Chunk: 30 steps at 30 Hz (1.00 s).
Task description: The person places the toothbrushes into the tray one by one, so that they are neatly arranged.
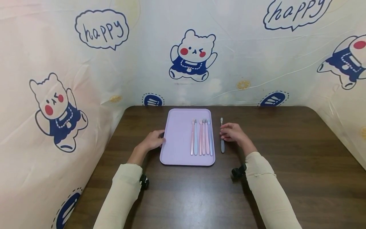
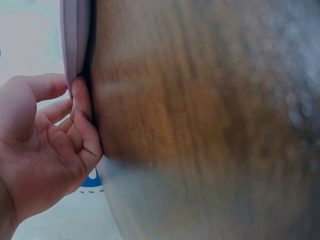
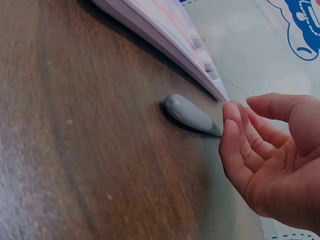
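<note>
My left hand (image 1: 152, 140) pinches the left rim of a lilac tray (image 1: 177, 140). In the left wrist view, the thumb and fingers lie on opposite sides of the tray's edge (image 2: 75, 45). A grey-blue toothbrush (image 1: 222, 148) lies on the table just right of the tray, its head pointing away. Over its middle hovers my right hand (image 1: 233, 132), fingers loosely bent. The right wrist view shows a gap between thumb and fingers, with the brush's grey handle (image 3: 190, 112) passing behind the fingertips; whether they touch it is hard to tell.
Several pink and blue toothbrushes (image 1: 204, 140) lie side by side along the tray's right half, heads away from me. The dark wooden table (image 1: 188, 197) ends at a cartoon-printed curtain (image 1: 154, 63) behind and at the sides.
</note>
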Each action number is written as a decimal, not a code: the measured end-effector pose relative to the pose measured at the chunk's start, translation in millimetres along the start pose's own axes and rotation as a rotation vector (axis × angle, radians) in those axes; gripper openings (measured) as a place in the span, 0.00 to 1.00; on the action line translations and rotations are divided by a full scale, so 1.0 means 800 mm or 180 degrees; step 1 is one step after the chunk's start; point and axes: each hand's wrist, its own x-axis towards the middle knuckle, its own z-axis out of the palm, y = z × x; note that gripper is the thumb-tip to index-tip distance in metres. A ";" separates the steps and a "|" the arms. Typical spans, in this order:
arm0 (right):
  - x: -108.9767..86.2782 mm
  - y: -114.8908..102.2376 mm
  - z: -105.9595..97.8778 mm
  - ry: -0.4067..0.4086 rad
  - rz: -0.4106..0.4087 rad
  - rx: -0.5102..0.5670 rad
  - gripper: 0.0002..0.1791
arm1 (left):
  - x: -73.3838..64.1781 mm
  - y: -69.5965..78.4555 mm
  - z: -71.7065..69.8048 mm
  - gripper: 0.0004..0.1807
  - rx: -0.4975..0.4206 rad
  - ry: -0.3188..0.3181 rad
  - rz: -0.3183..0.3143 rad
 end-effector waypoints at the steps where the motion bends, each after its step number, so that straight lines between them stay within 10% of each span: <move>1: 0.000 0.000 0.000 0.0015 0.0011 0.0008 0.21 | 0.000 0.000 0.000 0.33 0.0009 -0.0004 0.0003; 30: 0.004 0.007 -0.005 0.0115 0.0192 -0.0074 0.20 | 0.000 -0.001 0.001 0.33 0.0004 0.0017 0.0019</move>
